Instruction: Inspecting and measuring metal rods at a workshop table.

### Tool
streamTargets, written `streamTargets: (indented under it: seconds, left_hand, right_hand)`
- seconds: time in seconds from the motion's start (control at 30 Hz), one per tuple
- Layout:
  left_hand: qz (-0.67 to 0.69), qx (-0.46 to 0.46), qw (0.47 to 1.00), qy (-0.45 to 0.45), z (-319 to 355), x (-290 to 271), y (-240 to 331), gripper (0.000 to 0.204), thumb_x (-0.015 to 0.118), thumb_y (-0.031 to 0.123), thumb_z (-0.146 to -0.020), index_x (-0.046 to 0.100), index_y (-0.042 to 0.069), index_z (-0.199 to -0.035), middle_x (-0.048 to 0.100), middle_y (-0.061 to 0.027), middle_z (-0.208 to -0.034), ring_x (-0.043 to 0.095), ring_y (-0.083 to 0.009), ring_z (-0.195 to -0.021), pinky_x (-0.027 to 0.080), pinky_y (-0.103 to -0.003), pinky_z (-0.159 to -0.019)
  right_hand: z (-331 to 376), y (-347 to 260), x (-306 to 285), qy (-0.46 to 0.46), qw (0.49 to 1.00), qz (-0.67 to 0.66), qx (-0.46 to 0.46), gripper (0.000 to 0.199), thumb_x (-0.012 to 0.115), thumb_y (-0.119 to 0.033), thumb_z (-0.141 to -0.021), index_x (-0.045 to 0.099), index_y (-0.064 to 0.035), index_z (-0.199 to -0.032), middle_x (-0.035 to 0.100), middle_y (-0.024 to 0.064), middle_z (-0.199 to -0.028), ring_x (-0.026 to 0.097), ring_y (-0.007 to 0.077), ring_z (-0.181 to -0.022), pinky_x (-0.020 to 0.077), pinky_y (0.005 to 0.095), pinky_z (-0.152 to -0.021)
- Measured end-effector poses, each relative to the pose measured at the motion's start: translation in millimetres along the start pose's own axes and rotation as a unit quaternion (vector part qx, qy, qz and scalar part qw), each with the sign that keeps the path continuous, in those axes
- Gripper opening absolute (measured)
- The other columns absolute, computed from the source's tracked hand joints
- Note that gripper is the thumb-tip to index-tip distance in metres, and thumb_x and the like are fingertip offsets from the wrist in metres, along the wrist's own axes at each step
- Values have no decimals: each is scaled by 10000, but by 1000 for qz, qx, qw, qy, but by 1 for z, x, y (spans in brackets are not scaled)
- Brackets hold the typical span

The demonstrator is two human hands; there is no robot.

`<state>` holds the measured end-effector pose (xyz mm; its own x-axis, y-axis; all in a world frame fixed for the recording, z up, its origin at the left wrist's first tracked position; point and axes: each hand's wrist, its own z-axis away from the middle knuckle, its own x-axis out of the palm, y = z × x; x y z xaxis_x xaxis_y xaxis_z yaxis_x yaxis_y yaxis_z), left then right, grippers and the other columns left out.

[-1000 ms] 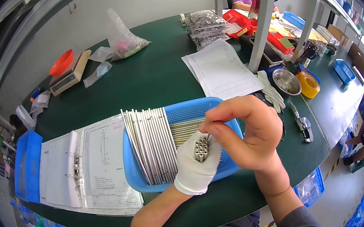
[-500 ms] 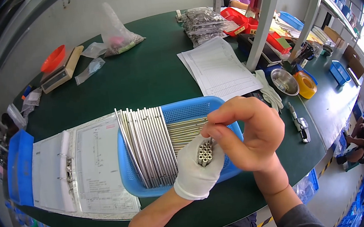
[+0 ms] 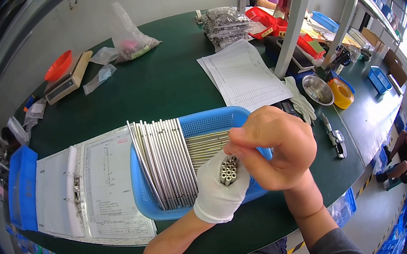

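My left hand (image 3: 219, 191), in a white glove, is closed around a bundle of thin metal tubes (image 3: 228, 170) seen end-on. My bare right hand (image 3: 275, 148) curls over the top of the same bundle, fingers pinched at its upper end. Both hands hover above the right part of a blue plastic basket (image 3: 213, 121). Inside the basket, a row of long metal rods (image 3: 163, 162) lies side by side on the left, and more thin tubes (image 3: 207, 146) lie crosswise toward the right.
An open ring binder with drawings (image 3: 88, 190) lies left of the basket. Paper sheets (image 3: 244, 74), white gloves (image 3: 302, 99), a steel bowl (image 3: 318, 90), yellow tape (image 3: 341, 93), bagged parts (image 3: 226, 24), a scale (image 3: 68, 81) and an upright post (image 3: 292, 21) stand beyond. Other people sit at the far right.
The hands and bundle stay over the basket. The view has shifted slightly; my right hand's fingers have closed a little further over the bundle's top.
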<state>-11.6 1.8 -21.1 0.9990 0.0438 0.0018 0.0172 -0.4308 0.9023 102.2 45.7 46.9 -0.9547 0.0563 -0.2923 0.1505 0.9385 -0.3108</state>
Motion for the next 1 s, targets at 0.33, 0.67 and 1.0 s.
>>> streamTargets:
  seconds: [0.33, 0.67, 1.0]
  left_hand:
    - [-2, 13, 1000, 4, -1, 1, -2, 172, 629, 32, -778, 595, -2, -943, 610, -102, -695, 584, -174, -588, 455, -277, -567]
    - [-12, -15, 1000, -3, 0, 0, 0, 154, 618, 28, -782, 600, -1, -932, 595, -109, -655, 573, -202, -542, 448, -280, -534]
    - [8, 13, 1000, -7, 1, 3, -6, 80, 629, 22, -764, 568, 9, -812, 552, -93, -602, 536, -200, -498, 419, -297, -497]
  right_hand:
    - [3, 6, 6, 36, 999, -39, -14, 168, 718, 30, -642, 625, -41, -762, 591, 38, -606, 531, 175, -479, 389, 266, -466]
    - [2, -6, -2, 29, 989, -94, 113, 142, 697, 23, -674, 627, -33, -785, 636, 54, -692, 611, 183, -567, 458, 263, -525]
    - [-1, -15, -14, -49, 995, 52, 65, 106, 660, 8, -638, 612, -17, -729, 636, 70, -692, 593, 192, -596, 465, 271, -570]
